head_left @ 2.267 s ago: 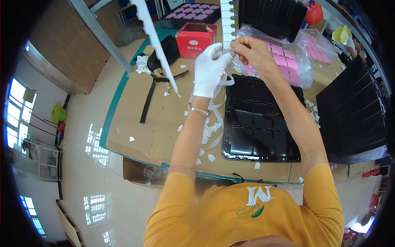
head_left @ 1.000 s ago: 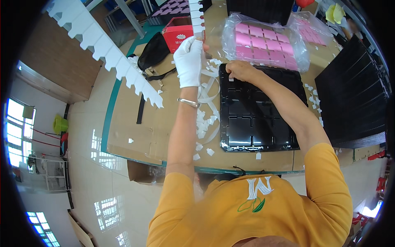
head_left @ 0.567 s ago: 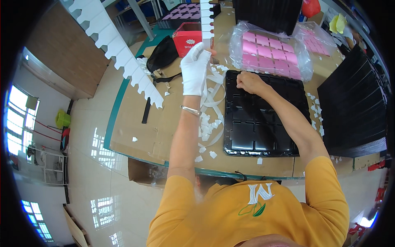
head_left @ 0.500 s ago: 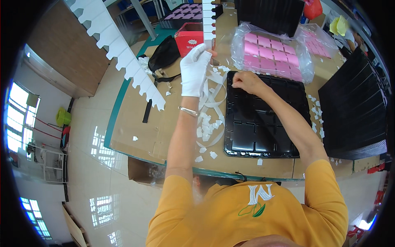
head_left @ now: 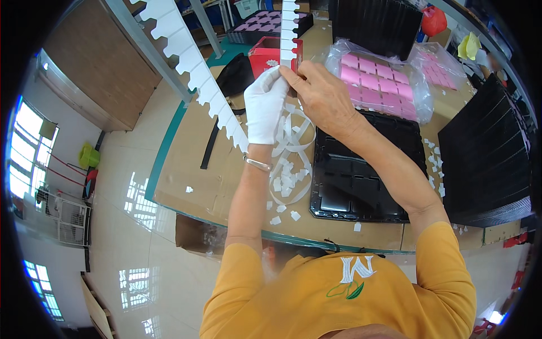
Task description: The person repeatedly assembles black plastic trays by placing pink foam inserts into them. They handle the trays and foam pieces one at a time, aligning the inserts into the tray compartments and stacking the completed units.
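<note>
My left hand (head_left: 264, 107), in a white glove, pinches the lower end of an upright strip of white notched labels (head_left: 288, 34). My bare right hand (head_left: 327, 99) meets it there, finger and thumb closed at the strip's end against the gloved fingertips; what lies between them is partly covered. Another white length with a toothed edge (head_left: 195, 68) slants down from the upper left and passes by my left wrist. Below my right forearm lies a black plastic tray (head_left: 361, 192) with moulded compartments. Narrow white ribbon (head_left: 293, 148) curls beside it, with small white tabs (head_left: 287, 179) heaped among the loops.
Pink pieces in clear plastic (head_left: 378, 85) lie beyond the tray. A tall stack of black trays (head_left: 485, 152) stands at the right, another dark stack (head_left: 375, 25) at the back. A red box (head_left: 264, 56) and a black bag (head_left: 234, 76) sit behind my left hand.
My right hand has moved up and left from the tray's far left corner to the strip end at my left hand. The slanting toothed length has shifted right.
</note>
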`<state>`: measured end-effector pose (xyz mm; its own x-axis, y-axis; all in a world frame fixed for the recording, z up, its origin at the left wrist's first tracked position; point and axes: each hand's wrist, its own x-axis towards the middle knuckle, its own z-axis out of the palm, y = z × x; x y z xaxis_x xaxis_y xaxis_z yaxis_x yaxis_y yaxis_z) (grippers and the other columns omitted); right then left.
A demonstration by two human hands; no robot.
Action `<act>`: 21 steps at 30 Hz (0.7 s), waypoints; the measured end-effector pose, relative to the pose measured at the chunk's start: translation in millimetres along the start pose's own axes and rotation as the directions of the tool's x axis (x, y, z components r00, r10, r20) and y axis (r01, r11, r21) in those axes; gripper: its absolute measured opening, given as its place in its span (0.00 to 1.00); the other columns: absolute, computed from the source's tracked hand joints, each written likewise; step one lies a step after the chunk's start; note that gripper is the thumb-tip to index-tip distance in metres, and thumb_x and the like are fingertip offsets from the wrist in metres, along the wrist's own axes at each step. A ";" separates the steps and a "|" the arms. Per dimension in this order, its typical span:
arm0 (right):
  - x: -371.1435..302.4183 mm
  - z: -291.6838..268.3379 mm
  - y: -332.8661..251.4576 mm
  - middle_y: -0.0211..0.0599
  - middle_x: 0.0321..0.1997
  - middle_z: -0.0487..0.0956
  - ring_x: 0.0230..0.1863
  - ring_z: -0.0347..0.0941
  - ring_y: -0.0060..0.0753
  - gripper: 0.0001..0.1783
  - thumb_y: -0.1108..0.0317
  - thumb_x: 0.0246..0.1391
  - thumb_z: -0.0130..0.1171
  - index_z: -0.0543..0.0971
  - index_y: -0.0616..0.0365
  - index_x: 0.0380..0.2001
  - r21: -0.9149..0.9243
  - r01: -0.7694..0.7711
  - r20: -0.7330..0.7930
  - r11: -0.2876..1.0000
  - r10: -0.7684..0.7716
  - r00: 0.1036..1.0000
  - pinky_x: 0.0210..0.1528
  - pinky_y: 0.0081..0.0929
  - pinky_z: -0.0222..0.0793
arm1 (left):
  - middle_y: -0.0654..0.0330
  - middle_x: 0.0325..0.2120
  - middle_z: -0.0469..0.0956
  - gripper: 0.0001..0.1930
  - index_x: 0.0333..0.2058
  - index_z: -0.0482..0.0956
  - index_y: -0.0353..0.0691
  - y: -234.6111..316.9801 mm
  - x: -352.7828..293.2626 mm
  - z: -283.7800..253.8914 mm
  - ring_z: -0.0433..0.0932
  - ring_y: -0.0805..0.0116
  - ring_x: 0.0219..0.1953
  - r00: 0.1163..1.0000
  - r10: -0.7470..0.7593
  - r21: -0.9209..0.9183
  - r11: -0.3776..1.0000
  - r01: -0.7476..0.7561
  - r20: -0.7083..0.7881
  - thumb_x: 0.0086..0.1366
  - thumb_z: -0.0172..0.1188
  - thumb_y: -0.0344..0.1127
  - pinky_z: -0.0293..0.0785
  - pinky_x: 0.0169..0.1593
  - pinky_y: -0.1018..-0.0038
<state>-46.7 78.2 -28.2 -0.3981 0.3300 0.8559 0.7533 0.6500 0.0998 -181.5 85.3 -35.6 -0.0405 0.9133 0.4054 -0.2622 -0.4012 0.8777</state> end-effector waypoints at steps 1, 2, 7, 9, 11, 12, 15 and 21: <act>-1.2 0.6 0.5 0.36 0.32 0.70 0.34 0.72 0.37 0.21 0.72 0.44 0.65 0.78 0.55 0.45 -0.008 -0.003 -0.001 1.000 0.003 1.000 0.33 0.33 0.71 | 0.63 0.32 0.80 0.10 0.43 0.80 0.29 2.8 -1.2 1.3 0.75 0.79 0.31 1.000 0.003 -0.012 1.000 -0.003 0.004 0.64 0.56 0.24 0.71 0.36 0.81; -0.6 -1.6 -0.4 0.35 0.32 0.70 0.35 0.72 0.36 0.20 0.72 0.45 0.64 0.79 0.55 0.45 0.040 -0.043 0.002 0.998 0.043 0.999 0.33 0.32 0.71 | 0.63 0.33 0.80 0.11 0.44 0.80 0.29 4.4 -1.9 1.4 0.75 0.79 0.31 1.000 0.014 0.000 1.000 -0.014 0.015 0.64 0.56 0.24 0.71 0.36 0.81; -3.0 -1.5 15.3 0.28 0.33 0.70 0.31 0.69 0.24 0.16 0.74 0.54 0.58 0.81 0.54 0.47 0.589 -0.329 0.102 0.738 0.336 0.936 0.32 0.23 0.68 | 0.61 0.33 0.81 0.13 0.46 0.79 0.28 2.2 1.2 0.3 0.75 0.78 0.31 0.996 0.029 0.045 0.998 -0.033 0.082 0.64 0.54 0.23 0.71 0.36 0.82; 2.6 -14.4 15.0 0.24 0.32 0.71 0.28 0.66 0.19 0.16 0.74 0.57 0.55 0.81 0.54 0.48 0.738 -0.571 0.362 0.359 0.503 0.785 0.31 0.19 0.65 | 0.60 0.33 0.82 0.13 0.47 0.79 0.29 2.6 -0.8 0.5 0.75 0.79 0.30 0.998 -0.002 0.039 0.999 -0.001 0.062 0.64 0.53 0.23 0.71 0.35 0.82; 1.8 -23.7 17.8 0.23 0.32 0.73 0.28 0.66 0.16 0.16 0.73 0.59 0.53 0.81 0.53 0.50 0.777 -0.628 0.513 0.051 0.528 0.677 0.30 0.16 0.63 | 0.60 0.33 0.82 0.14 0.47 0.79 0.29 -0.4 -1.8 -0.4 0.75 0.80 0.30 0.999 -0.021 0.061 0.998 0.018 0.050 0.63 0.53 0.23 0.71 0.34 0.82; -1.5 -26.1 21.4 0.24 0.33 0.75 0.28 0.66 0.15 0.17 0.73 0.59 0.53 0.80 0.53 0.50 0.800 -0.599 0.524 -0.034 0.524 0.671 0.31 0.15 0.63 | 0.60 0.32 0.82 0.14 0.47 0.79 0.29 -4.5 0.0 -2.3 0.75 0.80 0.29 0.999 -0.025 0.087 0.996 0.021 0.048 0.63 0.53 0.23 0.71 0.34 0.82; -20.6 -34.3 32.2 0.22 0.28 0.73 0.27 0.65 0.13 0.16 0.72 0.59 0.53 0.81 0.53 0.50 0.794 -0.604 0.525 -0.060 0.568 0.634 0.30 0.14 0.61 | 0.62 0.31 0.83 0.14 0.46 0.79 0.29 -12.7 6.1 -10.5 0.74 0.82 0.29 0.998 0.038 0.203 0.978 -0.049 0.059 0.62 0.53 0.24 0.70 0.34 0.84; -125.1 -30.3 76.8 0.39 0.46 0.74 0.49 0.69 0.43 0.23 0.82 0.47 0.53 0.82 0.51 0.45 0.231 -0.433 0.447 0.871 0.300 0.843 0.54 0.33 0.65 | 0.62 0.32 0.83 0.13 0.45 0.80 0.31 -6.8 5.3 -8.5 0.76 0.80 0.30 0.991 0.100 0.189 0.975 -0.114 0.086 0.64 0.57 0.29 0.72 0.36 0.82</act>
<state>76.8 66.1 -112.2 -0.3432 0.7792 0.5245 0.7076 0.5817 -0.4012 -188.2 93.4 -41.7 0.0163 0.8593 0.5111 -0.0686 -0.5090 0.8580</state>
